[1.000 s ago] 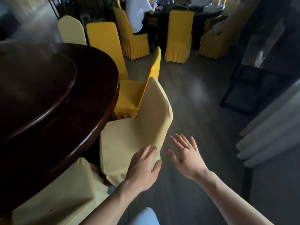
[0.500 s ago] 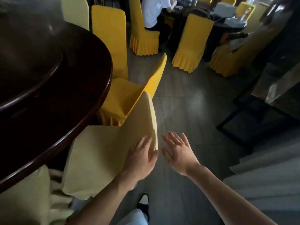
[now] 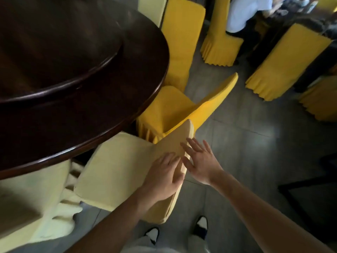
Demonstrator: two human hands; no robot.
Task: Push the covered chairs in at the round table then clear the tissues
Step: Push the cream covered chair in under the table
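Observation:
A pale yellow covered chair (image 3: 116,167) stands at the edge of the dark round table (image 3: 73,99), its seat partly under the rim. My left hand (image 3: 163,177) rests flat on the top of the chair's backrest with fingers straight. My right hand (image 3: 200,161) is just right of it, fingers spread, touching the outer side of the same backrest. A bright yellow covered chair (image 3: 175,110) stands beyond it, angled away from the table. No tissues are visible.
Another pale covered chair (image 3: 32,201) sits at the lower left. More yellow chairs (image 3: 182,39) ring the table and a second table at the back right, where a person in white (image 3: 240,13) sits. My feet (image 3: 200,225) stand on grey floor tiles.
The view has closed in on the pale chair and now looks down on it. My right hand has moved from open air onto the backrest beside my left hand.

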